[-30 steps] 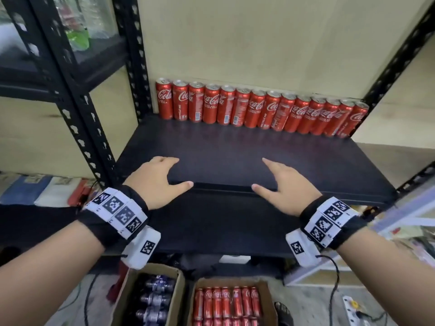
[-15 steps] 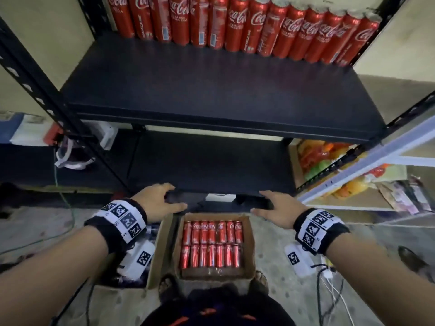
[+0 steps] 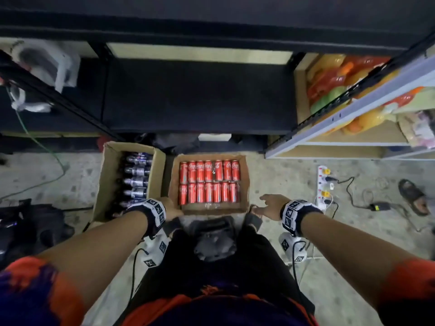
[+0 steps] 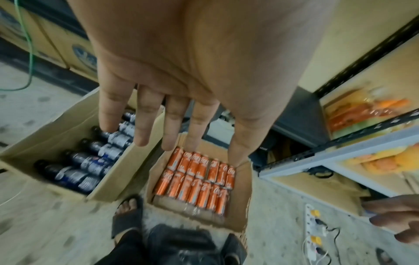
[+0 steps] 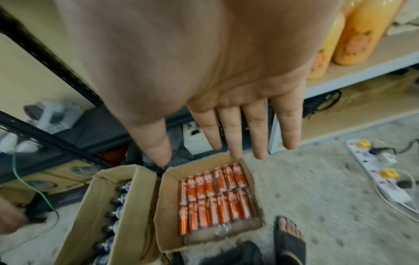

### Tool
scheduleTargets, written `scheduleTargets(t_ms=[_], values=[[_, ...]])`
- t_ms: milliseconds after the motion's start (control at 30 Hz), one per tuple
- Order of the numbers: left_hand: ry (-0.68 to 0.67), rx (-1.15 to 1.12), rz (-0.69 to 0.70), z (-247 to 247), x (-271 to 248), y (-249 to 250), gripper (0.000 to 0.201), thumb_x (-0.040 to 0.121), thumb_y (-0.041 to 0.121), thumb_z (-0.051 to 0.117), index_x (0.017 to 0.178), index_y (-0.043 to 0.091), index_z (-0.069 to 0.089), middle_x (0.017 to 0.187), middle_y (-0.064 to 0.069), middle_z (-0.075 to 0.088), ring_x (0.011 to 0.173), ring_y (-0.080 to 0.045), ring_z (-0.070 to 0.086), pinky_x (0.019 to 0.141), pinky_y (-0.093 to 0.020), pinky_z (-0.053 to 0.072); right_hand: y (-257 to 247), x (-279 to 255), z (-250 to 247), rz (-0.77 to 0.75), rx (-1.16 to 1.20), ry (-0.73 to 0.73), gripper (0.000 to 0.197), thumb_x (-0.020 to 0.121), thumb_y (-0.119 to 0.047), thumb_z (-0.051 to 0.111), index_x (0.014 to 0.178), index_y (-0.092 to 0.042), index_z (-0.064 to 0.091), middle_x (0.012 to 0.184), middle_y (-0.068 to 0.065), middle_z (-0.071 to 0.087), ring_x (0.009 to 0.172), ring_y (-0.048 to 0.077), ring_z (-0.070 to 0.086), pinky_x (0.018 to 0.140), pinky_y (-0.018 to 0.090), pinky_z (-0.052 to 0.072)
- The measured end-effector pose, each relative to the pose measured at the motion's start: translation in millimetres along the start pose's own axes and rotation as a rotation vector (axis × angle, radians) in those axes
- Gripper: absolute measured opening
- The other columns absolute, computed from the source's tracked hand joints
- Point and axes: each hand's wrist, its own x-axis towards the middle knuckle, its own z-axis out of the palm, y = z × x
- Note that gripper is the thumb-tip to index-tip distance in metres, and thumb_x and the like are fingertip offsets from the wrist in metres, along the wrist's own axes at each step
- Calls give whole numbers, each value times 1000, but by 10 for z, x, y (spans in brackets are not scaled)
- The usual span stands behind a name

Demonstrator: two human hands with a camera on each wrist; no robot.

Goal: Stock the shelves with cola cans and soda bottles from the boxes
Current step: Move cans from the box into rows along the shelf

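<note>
A: Cola cans [image 3: 209,182], red with white script, fill the can box [image 3: 244,184] in two rows of seven. They lie on their sides, long axes running from the person toward the shelf.

B: And that box, where does it sit?

A: On the speckled floor [image 3: 282,175], just in front of the black shelf [image 3: 197,95]. Take the can box as the landmark. Just to its left stands the bottle box [image 3: 108,175], taller and narrow, nearly touching it.

B: What is inside?

A: Soda bottles [image 3: 137,182], dark with blue and silver labels, lying in a stack, caps pointing left, away from the can box.

B: The hands?

A: The left hand [image 4: 186,75] hangs above the can box's near left corner, fingers straight and slightly spread, gripping nothing. The right hand [image 5: 213,75] hangs above its near right corner, fingers also straight and apart, carrying nothing.

B: Anything smaller?

A: A white power strip [image 3: 324,187] lies on the floor to the right of the can box, well apart from it.
</note>
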Motion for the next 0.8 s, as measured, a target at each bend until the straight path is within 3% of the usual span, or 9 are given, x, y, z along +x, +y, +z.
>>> scheduleTargets(t_ms=[100,200,300,367,433,567,633,700,800], values=[[-54,-1,-28,426,497,-92,34,76,57,57,69,24,54,75,-5,60,71,-24,58,58,-31,46,132,197,172,18,-17,-24,60,99,-49,55,145,-10,50,144,14,56,132,32,54,109,39,43],[-36,-60,8,962,1196,-325,63,53,66,45,95,24,66,99,-5,68,89,-28,64,84,-41,57,244,393,291,27,0,-20,54,100,-47,53,142,-14,51,142,14,58,127,34,56,103,40,47],[-4,-32,46,1191,1404,-254,79,55,73,37,109,21,59,118,-13,64,104,-33,60,94,-43,52,302,712,485,43,23,-4,53,102,-47,47,141,-12,49,139,17,58,123,37,57,99,41,47],[10,16,4,1262,1561,-229,91,58,76,37,130,22,56,135,-14,55,119,-37,53,103,-44,46,287,899,546,27,43,-4,50,102,-47,40,132,-8,52,132,20,62,111,38,61,94,42,50],[-11,40,6,1402,1907,-270,88,64,78,36,135,29,54,145,-14,48,127,-38,48,108,-45,41,307,1219,725,23,55,-31,50,97,-47,39,126,-8,54,127,18,64,103,36,63,93,42,51],[27,47,-9,1637,2488,-222,94,64,92,31,135,35,55,146,-9,52,128,-37,49,108,-48,41,287,1744,1072,15,27,-87,51,97,-45,56,137,-13,57,135,15,59,125,34,55,102,39,44],[-52,58,-21,1336,2178,163,82,80,84,38,137,28,56,144,-11,54,129,-39,50,109,-44,39,267,2036,1226,-13,4,-103,55,89,-56,52,128,-18,61,124,13,61,117,35,58,96,38,47],[-106,71,-49,1305,2312,283,62,97,58,50,143,16,52,145,-13,52,131,-35,49,108,-37,37,248,2317,1350,-45,-6,-144,52,86,-57,47,124,-24,61,110,9,60,99,29,57,91,37,47],[-97,-17,-61,1424,2777,334,71,83,67,54,136,20,56,140,-4,55,124,-31,54,108,-38,41,250,2715,1484,-68,4,-124,38,96,-46,53,127,-25,60,112,7,61,93,26,52,95,39,48]])
